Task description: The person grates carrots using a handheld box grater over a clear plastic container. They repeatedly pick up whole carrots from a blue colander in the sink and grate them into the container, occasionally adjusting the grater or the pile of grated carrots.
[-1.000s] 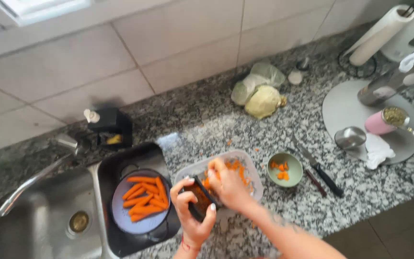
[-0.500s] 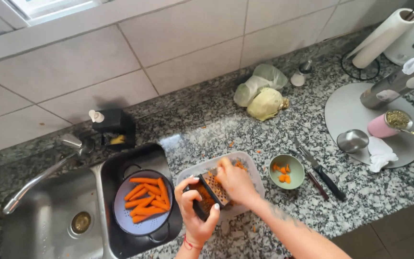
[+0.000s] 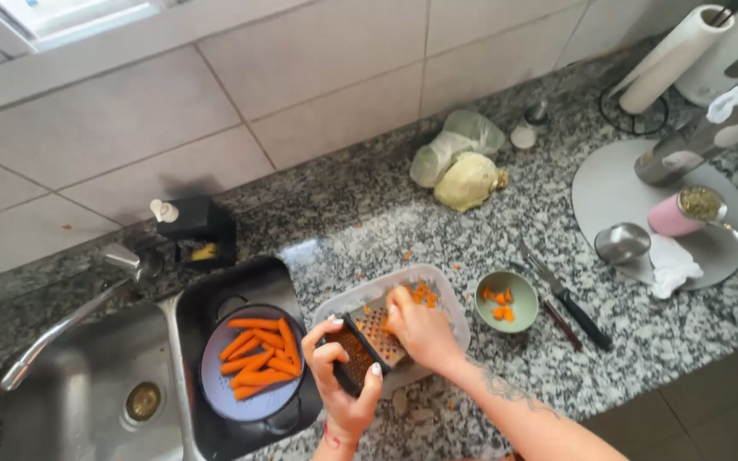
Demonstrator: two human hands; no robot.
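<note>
My left hand (image 3: 341,376) grips a metal box grater (image 3: 367,341) that stands tilted in a clear plastic tub (image 3: 450,300) on the granite counter. My right hand (image 3: 416,327) presses a piece of carrot against the grater's upper face; the carrot is mostly hidden under the fingers. Orange gratings (image 3: 421,294) lie in the tub's far end. To the left, a blue-grey plate (image 3: 215,394) of peeled carrots (image 3: 260,356) sits in a black pan (image 3: 241,286) beside the sink.
A small green bowl (image 3: 516,316) with carrot ends stands right of the tub, two knives (image 3: 567,300) beyond it. A cabbage (image 3: 468,180) and plastic bag lie near the wall. A grey mat (image 3: 608,189) holds a pink cup, metal cup and cloth. Steel sink (image 3: 70,401) and tap at left.
My right hand has slid up and down the grater face with the carrot. The view has shifted slightly; the left hand keeps holding the grater in the tub.
</note>
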